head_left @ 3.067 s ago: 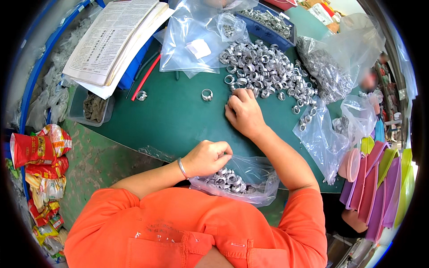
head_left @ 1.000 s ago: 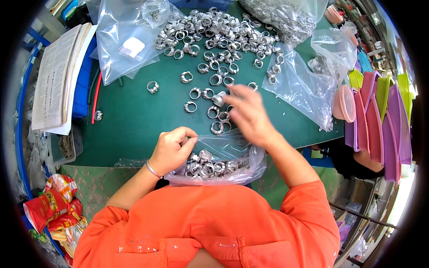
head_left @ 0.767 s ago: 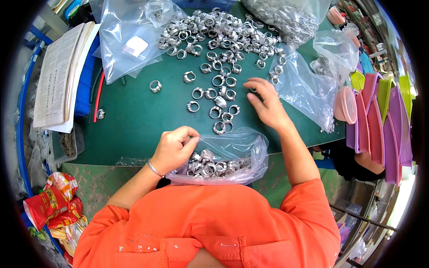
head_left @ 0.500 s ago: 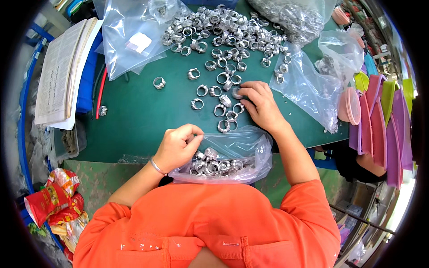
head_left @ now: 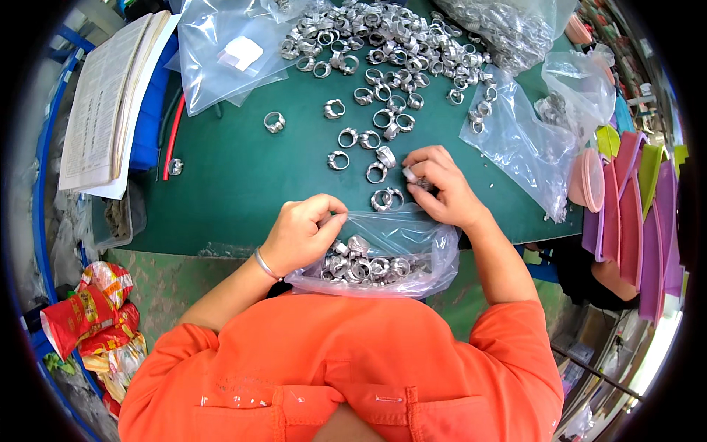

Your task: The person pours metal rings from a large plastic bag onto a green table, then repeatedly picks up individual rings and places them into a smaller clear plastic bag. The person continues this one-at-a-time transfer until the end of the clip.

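My left hand (head_left: pixel 298 232) pinches the rim of a clear plastic bag (head_left: pixel 440 254) that hangs open at the table's near edge. Inside the bag lies a heap of silvery metal rings (head_left: pixel 359 269) with raised tops. On the table, right of the bag's mouth, my right hand (head_left: pixel 451 193) is curled closed around metal rings (head_left: pixel 421 183); its fingers hide most of them. Just left of it is a loose cluster of rings (head_left: pixel 385 156), with a further pair (head_left: pixel 387 199) next to the bag's rim. More single rings (head_left: pixel 338 160) are scattered farther left.
A large pile of rings (head_left: pixel 383 37) covers the far middle of the green table (head_left: pixel 228 184). Flat clear bags lie at the far left (head_left: pixel 221 81) and right (head_left: pixel 515 140). An open book (head_left: pixel 110 103) leans at left; colourful plastic bins (head_left: pixel 626 199) stand at right.
My right hand has drawn nearer to me, and rings that lay beside it are now gathered under its fingers. My left hand keeps its hold on the bag's rim.
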### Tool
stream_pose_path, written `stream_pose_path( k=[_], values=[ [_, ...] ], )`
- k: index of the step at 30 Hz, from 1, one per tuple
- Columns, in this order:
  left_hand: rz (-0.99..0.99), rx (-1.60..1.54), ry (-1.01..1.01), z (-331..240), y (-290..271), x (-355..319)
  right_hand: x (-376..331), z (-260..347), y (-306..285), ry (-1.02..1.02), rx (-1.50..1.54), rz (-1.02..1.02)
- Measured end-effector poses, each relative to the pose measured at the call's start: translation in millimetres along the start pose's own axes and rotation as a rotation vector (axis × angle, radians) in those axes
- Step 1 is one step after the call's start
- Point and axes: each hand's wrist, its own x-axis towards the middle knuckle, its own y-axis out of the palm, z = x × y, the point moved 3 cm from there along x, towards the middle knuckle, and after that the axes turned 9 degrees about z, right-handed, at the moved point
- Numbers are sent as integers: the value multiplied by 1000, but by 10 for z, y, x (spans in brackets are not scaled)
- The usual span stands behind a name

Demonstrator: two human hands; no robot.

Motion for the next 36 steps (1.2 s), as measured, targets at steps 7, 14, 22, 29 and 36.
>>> stream_pose_path(
  k=[7, 14, 22, 29, 36],
  values=[
    [7, 9, -32, -18, -1, -10, 85, 332, 127, -171, -284, 209],
    [-8, -7, -4, -14, 2, 0, 21, 178, 120, 6, -147, -124],
    [-13, 3, -17, -10, -5, -15, 56, 940, 225, -33, 317, 277],
    [-27, 3, 21, -6, 5, -15, 325, 326, 178, -66, -332, -32],
    [-31, -8, 20, 0, 5, -27, 429, 220, 51, 120, -532, -275]
  ],
)
